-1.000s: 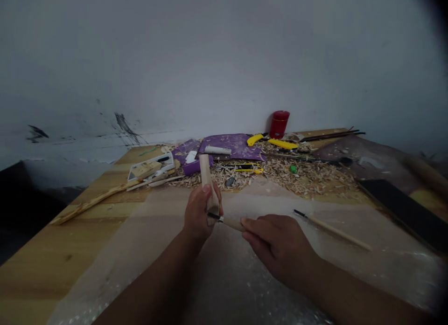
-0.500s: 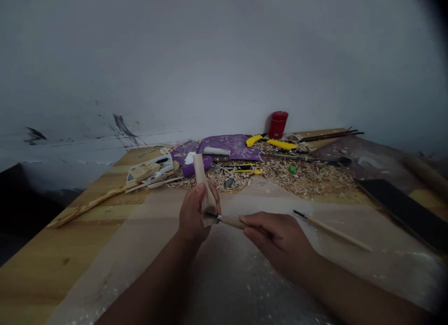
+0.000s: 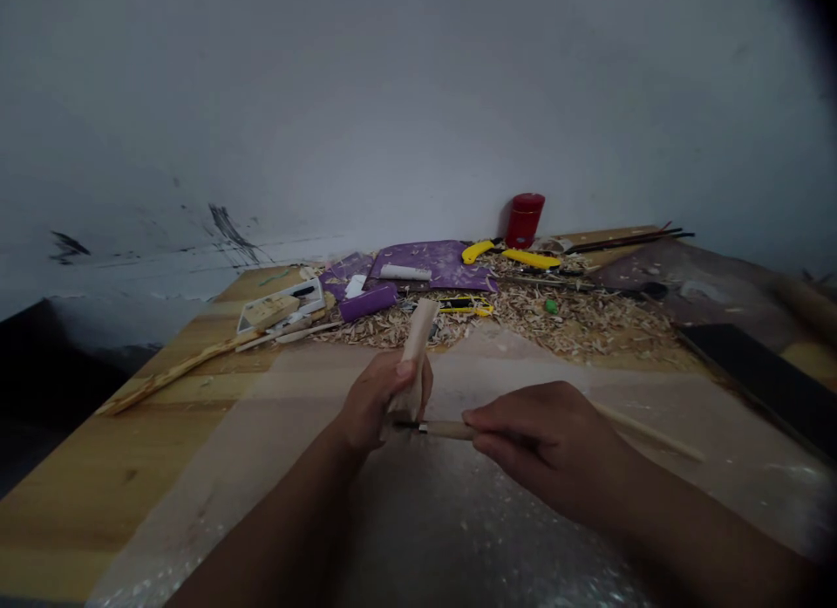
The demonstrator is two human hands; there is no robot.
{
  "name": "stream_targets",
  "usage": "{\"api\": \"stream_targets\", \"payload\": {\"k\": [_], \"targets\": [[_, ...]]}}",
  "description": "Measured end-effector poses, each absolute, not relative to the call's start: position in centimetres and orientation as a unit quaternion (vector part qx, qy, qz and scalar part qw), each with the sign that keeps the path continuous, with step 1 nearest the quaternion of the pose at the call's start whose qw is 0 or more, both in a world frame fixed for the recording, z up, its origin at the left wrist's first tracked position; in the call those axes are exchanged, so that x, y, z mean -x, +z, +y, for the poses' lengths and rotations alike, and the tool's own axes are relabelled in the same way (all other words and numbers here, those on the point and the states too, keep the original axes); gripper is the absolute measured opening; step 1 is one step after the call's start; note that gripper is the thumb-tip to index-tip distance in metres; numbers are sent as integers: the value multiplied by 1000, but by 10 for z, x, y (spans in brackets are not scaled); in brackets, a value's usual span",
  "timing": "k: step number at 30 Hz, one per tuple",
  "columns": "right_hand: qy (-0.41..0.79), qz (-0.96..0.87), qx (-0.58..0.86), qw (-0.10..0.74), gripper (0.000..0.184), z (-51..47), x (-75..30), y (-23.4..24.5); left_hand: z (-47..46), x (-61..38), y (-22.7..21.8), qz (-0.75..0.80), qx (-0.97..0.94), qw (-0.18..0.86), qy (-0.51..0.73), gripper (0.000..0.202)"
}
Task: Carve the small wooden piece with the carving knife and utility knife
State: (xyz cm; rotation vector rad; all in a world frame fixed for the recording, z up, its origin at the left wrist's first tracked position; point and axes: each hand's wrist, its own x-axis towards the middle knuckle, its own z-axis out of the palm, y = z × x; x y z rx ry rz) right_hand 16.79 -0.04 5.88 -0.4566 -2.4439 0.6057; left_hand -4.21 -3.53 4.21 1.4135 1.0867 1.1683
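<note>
A pale carved piece of wood (image 3: pixel 418 338) stands tilted in my left hand (image 3: pixel 383 394), whose fingers wrap round its lower part. My right hand (image 3: pixel 542 433) grips the wooden handle of a carving chisel (image 3: pixel 448 429). The chisel's dark blade points left and lies at the bottom end of the wood, close to my left hand; whether its edge cuts in is too dim to tell. Behind my right hand, a thin wooden-handled tool (image 3: pixel 654 433) lies on the plastic sheet, its tip end hidden by the hand.
Wood shavings (image 3: pixel 588 320) spread along the back, around yellow-handled cutters (image 3: pixel 531 259), a purple roll (image 3: pixel 368 303) and a purple sheet (image 3: pixel 451 259). A red canister (image 3: pixel 525 221) stands by the wall. At left are a white tray (image 3: pixel 315 296) and a long stick (image 3: pixel 176 377); at right, a black slab (image 3: pixel 758 381).
The piece of wood has moved slightly right and now leans to the right. My right hand has shifted right with the chisel, covering the tip of the thin tool behind it.
</note>
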Motion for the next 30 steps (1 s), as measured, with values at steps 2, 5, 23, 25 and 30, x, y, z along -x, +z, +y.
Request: {"api": "stream_targets", "payload": {"k": [2, 5, 23, 25, 30], "targets": [[216, -919, 177, 278, 14, -2, -167, 57, -35, 41, 41, 432, -566, 505, 487, 42], [200, -922, 190, 273, 14, -4, -165, 53, -34, 39, 40, 428, -534, 532, 498, 40], [137, -925, 209, 286, 18, -17, -157, 36, -30, 42, 35, 463, -510, 497, 528, 42], [183, -915, 223, 283, 18, -17, -156, 36, -31, 42, 38, 471, -516, 484, 528, 40], [174, -916, 223, 285, 17, -17, -153, 35, -32, 42, 45, 478, -526, 465, 527, 37]]}}
